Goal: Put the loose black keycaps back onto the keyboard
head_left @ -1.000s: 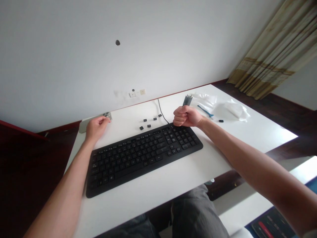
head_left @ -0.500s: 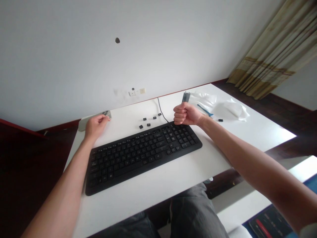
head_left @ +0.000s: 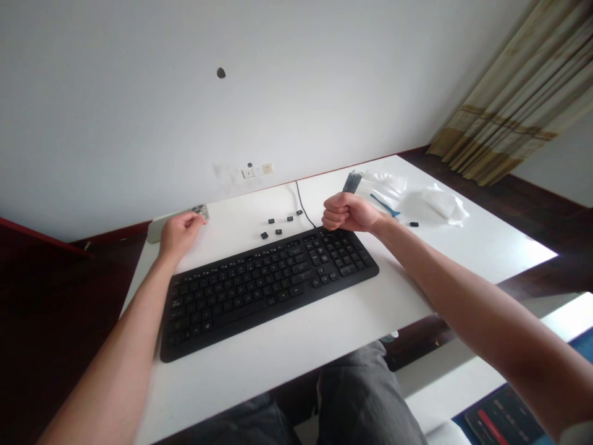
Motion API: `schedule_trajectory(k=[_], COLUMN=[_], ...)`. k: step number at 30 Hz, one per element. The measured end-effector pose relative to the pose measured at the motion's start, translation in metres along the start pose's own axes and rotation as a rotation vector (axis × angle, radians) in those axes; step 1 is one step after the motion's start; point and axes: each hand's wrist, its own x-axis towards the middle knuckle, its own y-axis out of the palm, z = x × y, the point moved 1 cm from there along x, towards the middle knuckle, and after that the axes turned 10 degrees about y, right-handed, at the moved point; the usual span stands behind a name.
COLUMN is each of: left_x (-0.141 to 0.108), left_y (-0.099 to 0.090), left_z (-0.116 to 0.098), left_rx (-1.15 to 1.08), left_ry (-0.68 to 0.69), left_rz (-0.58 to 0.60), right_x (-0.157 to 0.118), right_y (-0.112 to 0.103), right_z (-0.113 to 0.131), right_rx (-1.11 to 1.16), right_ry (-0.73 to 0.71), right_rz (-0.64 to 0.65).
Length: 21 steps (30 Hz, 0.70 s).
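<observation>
A black keyboard (head_left: pixel 273 290) lies slanted on the white table. My right hand (head_left: pixel 345 212) is a fist above its top right part, wrapped round a grey tool (head_left: pixel 353 182) that sticks up past the thumb. My left hand (head_left: pixel 181 233) rests beyond the keyboard's left end, beside a phone (head_left: pixel 156 230), its fingers curled in; whatever they pinch, if anything, is too small to make out. Several loose black keycaps (head_left: pixel 278 232) lie behind the keyboard, and another small black piece (head_left: pixel 414 224) is on the right.
Clear plastic bags (head_left: pixel 442 204) and a thin blue tool (head_left: pixel 385 206) lie at the back right of the table (head_left: pixel 500 247). A black cable (head_left: pixel 301 201) runs from the keyboard toward the wall. My legs are below the front edge.
The grey tool in my right hand has tilted and turned slightly to the right. My left hand stays in place.
</observation>
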Motion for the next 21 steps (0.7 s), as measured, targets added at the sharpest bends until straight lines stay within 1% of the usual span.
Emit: schedule_trajectory(k=[4,7,11,13,15,17,21], left_x=[0.000,0.001,0.001,0.001,0.001,0.001,0.001], left_y=[0.000,0.000,0.000,0.001,0.001,0.001,0.001], left_z=[-0.001,0.000,0.001,0.002,0.002,0.002,0.001], left_rx=[-0.007,0.004,-0.002,-0.007,-0.007,-0.001,0.002], left_ry=[0.007,0.000,-0.003,0.018,0.029,0.025,0.016], left_rz=[0.004,0.005,0.008,0.005,0.006,0.007,0.008], right_x=[0.000,-0.004,-0.017,-0.025,-0.031,-0.033,-0.031], right_y=[0.000,-0.004,-0.013,-0.015,-0.013,-0.010,-0.010], right_z=[0.001,0.006,0.020,0.027,0.030,0.031,0.029], right_rx=[-0.061,-0.177,-0.579,-0.727,-0.767,-0.751,-0.698], right_ry=[0.053,0.103,0.125,0.169,0.235,0.299,0.356], right_rz=[0.013,-0.038,-0.180,-0.228,-0.254,-0.252,-0.268])
